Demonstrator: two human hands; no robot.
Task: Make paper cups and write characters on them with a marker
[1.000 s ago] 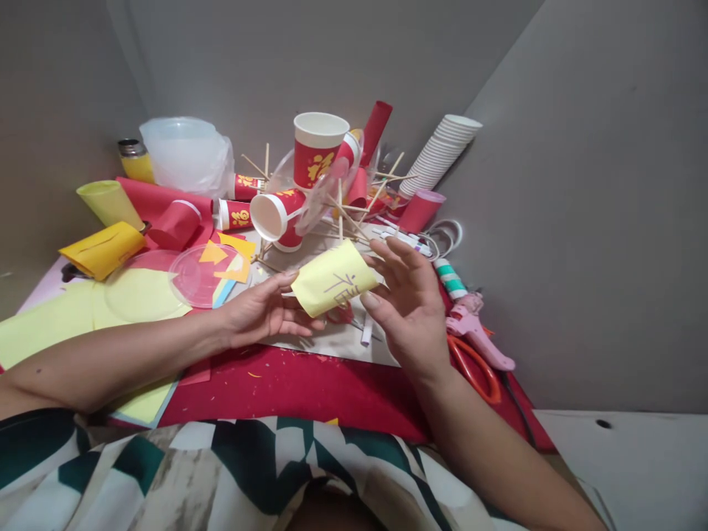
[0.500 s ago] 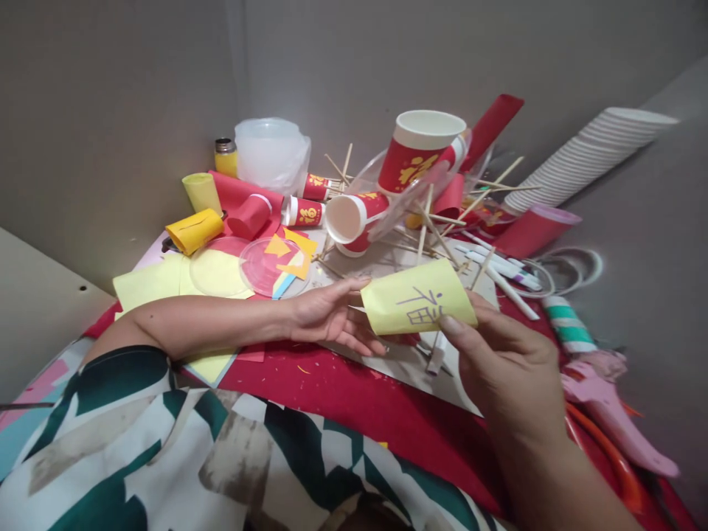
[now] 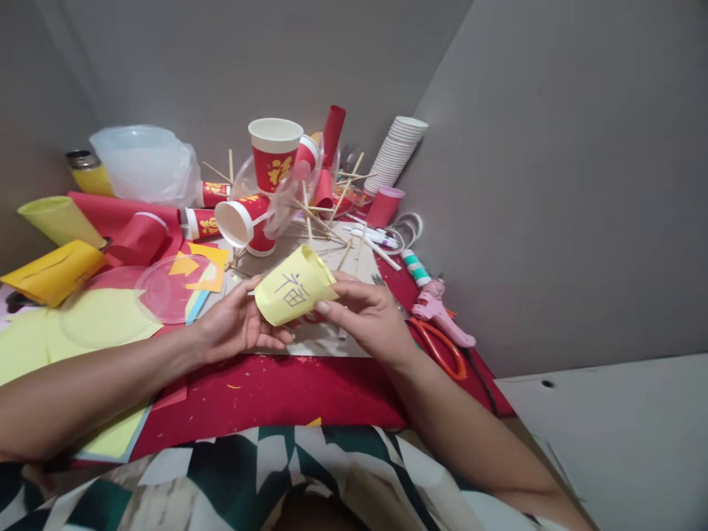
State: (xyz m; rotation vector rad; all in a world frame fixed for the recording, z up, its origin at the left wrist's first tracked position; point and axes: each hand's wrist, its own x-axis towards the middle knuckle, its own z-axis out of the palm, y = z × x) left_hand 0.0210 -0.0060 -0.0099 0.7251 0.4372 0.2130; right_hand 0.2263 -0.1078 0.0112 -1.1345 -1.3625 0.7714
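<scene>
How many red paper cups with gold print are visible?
5. An upright cup at the back; a tilted cup beside it; a lying cup facing the camera; a near-left cup and a far-left cup, both lying. Others may be hidden.

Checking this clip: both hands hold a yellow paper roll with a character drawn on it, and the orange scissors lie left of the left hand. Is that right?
Not quite. In the head view the scissors lie right of the right hand, beside the pink glue gun. The rest stands: the left hand and the right hand hold the yellow paper roll, which has a character drawn on it.
</scene>
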